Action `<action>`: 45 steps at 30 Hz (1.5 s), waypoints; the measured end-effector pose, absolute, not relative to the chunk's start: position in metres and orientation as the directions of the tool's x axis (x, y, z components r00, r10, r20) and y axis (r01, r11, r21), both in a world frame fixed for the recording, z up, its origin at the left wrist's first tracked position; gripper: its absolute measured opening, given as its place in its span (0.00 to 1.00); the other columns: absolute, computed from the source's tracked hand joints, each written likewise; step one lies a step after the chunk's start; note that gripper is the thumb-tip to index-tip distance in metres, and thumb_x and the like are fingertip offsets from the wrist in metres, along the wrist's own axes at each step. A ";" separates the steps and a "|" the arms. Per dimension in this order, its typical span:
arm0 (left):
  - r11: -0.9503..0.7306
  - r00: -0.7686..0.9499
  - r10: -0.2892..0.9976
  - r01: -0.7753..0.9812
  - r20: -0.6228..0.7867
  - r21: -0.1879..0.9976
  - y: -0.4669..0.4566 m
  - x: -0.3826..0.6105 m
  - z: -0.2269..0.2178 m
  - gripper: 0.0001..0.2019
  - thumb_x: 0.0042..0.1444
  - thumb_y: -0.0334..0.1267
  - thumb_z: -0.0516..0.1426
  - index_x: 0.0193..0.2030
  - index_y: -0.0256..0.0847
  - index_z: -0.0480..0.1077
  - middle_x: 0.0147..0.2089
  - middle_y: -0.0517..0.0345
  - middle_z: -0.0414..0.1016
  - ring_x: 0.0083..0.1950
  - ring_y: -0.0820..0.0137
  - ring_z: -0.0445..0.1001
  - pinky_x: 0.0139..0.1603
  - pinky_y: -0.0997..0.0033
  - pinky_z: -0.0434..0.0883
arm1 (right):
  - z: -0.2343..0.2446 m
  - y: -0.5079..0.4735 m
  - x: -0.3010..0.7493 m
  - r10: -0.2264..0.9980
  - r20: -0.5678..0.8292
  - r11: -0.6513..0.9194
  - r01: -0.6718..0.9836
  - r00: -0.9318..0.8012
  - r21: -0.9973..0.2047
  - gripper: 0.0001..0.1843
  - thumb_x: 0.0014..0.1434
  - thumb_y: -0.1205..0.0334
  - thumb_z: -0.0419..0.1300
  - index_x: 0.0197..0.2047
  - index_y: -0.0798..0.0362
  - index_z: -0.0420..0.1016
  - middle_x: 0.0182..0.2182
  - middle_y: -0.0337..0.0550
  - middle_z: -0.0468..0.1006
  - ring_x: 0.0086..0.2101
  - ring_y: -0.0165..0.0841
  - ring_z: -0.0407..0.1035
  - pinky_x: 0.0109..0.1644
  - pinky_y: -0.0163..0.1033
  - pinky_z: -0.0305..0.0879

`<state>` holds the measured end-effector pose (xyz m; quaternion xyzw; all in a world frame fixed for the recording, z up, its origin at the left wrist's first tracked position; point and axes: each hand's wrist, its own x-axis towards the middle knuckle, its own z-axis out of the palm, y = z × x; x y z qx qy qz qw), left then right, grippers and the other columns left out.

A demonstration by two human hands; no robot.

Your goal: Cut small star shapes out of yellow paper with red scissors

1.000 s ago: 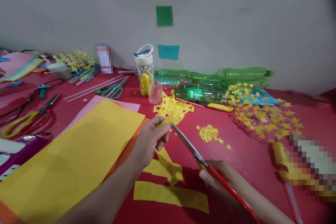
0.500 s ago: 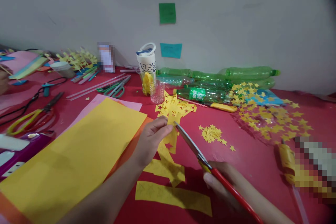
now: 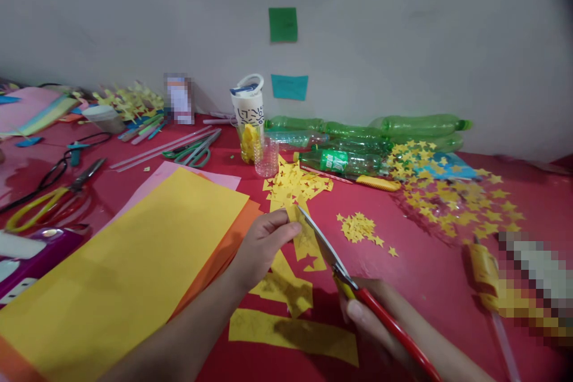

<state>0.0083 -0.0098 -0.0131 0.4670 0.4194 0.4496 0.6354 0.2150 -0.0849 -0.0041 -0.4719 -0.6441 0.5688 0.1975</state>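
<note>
Between its thumb and fingers, my left hand (image 3: 266,242) pinches a yellow paper strip (image 3: 308,248) that hangs down and has a star-shaped hole near its lower end. My right hand (image 3: 373,310) grips red-and-yellow-handled scissors (image 3: 333,259), whose blade tips meet the strip's upper part beside my left thumb. Beneath lie more yellow strips (image 3: 293,331), the nearest with faint drawn outlines. Beyond my left hand is a heap of star-punched paper scraps (image 3: 298,182). A small pile of cut yellow stars (image 3: 358,227) sits to the right of the strip.
Yellow, orange and pink sheets (image 3: 134,250) cover the left. Other scissors (image 3: 62,194) and a purple power strip (image 3: 49,248) lie beyond them. Green plastic bottles (image 3: 349,161), a white tumbler (image 3: 248,107) and a clear cup (image 3: 267,158) stand or lie behind. A yellow glue gun (image 3: 483,271) is at right.
The strip in my left hand has turned, its lower end swinging right and showing the star hole more fully. The scissors stay close to its top. The view has shifted slightly.
</note>
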 end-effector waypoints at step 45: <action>0.217 0.415 0.889 -0.013 -0.192 0.976 -0.008 0.012 -0.022 0.05 0.49 0.36 0.60 0.32 0.39 0.69 0.28 0.60 0.69 0.30 0.72 0.67 0.33 0.72 0.65 | -0.004 -0.091 0.214 0.835 -0.421 -0.360 0.227 -0.354 -0.905 0.32 0.54 0.28 0.48 0.26 0.52 0.59 0.14 0.28 0.57 0.13 0.21 0.48 0.14 0.28 0.46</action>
